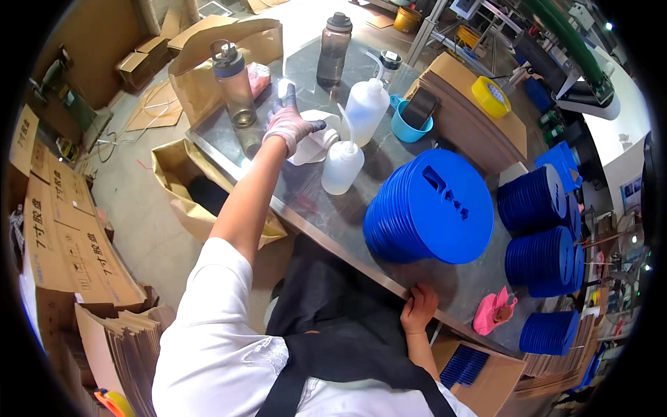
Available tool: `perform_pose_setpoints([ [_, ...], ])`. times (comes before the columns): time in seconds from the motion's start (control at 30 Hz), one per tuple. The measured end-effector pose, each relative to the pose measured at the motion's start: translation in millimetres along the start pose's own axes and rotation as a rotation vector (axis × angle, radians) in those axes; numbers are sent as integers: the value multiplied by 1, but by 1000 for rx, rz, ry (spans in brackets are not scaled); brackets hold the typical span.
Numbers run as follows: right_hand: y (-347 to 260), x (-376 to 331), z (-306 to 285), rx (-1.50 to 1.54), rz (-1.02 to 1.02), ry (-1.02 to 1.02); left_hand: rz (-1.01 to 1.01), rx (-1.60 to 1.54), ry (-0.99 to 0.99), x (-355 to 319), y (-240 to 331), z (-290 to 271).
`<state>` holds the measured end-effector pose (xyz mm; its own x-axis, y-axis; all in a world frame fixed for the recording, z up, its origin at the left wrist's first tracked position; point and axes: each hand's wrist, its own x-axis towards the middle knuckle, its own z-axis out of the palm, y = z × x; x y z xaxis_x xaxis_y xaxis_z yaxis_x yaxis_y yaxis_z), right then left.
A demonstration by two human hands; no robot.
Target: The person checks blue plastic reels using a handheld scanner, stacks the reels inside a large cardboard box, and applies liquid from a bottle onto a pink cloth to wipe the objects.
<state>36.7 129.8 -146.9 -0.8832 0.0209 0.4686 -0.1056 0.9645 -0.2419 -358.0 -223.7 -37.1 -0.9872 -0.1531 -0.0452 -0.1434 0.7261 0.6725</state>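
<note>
My left hand (292, 125), in a glove with grey fingers and a pale pink palm, is stretched over the far left of the table, fingers spread. Just past its fingertips is a small white object (285, 85), partly hidden. Beside the hand lies a white roll (323, 135), and two white squeeze bottles with bent spouts stand to its right, a nearer one (342, 169) and a larger one (367, 108). Bare, my right hand (420, 308) rests at the table's front edge with loosely bent fingers, below a tall stack of blue discs (431, 208).
Two drinking bottles, one with a blue lid (236, 90) and one dark (334, 52), stand on the grey table (306, 201). A turquoise cup (410, 131), cardboard with yellow tape (490, 96), more blue stacks (531, 198) and a pink cloth (494, 311) are rightward. A paper bag (170, 163) stands left.
</note>
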Motion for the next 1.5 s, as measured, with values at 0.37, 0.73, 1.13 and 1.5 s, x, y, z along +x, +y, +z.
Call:
perform_pose_setpoints([
  [0.37,9,-11,8,-142,38,42,66,221,-350,58,18,84],
  [0.73,3,-15,9,-100,35,-6,332,-50,-64,109,-65,127],
  [1.13,3,-3,18,-44,-33,42,642,281,111,-63,-86,-80],
  [1.5,-85,-5,-33,1100,157,-207,848,-22,-392,-342,-17,22],
])
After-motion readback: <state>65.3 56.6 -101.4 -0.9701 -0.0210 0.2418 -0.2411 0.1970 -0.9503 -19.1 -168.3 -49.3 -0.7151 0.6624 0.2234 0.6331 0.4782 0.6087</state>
